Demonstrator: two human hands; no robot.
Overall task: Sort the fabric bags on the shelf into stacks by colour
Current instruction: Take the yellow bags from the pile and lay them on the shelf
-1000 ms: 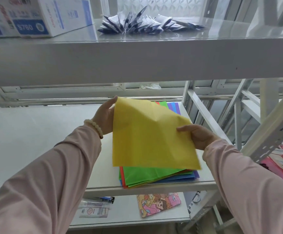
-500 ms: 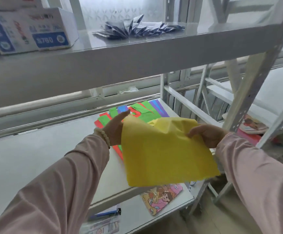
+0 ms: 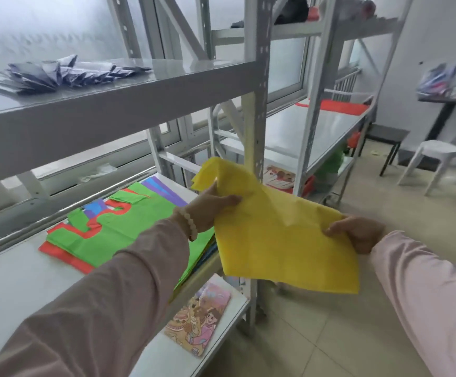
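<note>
You hold the yellow bag (image 3: 284, 240) in the air with both hands, off the front right corner of the middle shelf (image 3: 17, 281), in front of the rack's upright post and over the tiled floor. Your left hand (image 3: 210, 210) pinches its upper edge at about 10 o'clock on the bag, thumb on top and fingers curled into the fabric. A bead bracelet (image 3: 190, 223) sits on that wrist. Your right hand (image 3: 357, 236) grips the bag's edge at 3 o'clock, fingers curled round it. The bag hangs slack and creased between your hands.

At 9 o'clock from the yellow bag, the middle shelf carries a mixed pile. A green bag (image 3: 129, 227) lies on top and a red bag (image 3: 66, 257) sticks out beneath it at 8 o'clock. A purple bag (image 3: 161, 186) shows at the pile's 1 o'clock edge, and a patch of blue fabric (image 3: 96, 206) shows beside the red handle.

The upper shelf (image 3: 112, 104), at 11 o'clock, holds a fan of dark folded packets (image 3: 58, 74). The lower shelf (image 3: 172, 357), at 6 o'clock, holds a cartoon-printed flat item (image 3: 197, 319).

At 1 o'clock, the second rack (image 3: 289, 131) bears a red fabric piece (image 3: 338, 106) at its far end. A white stool (image 3: 433, 156) stands at 2 o'clock.
</note>
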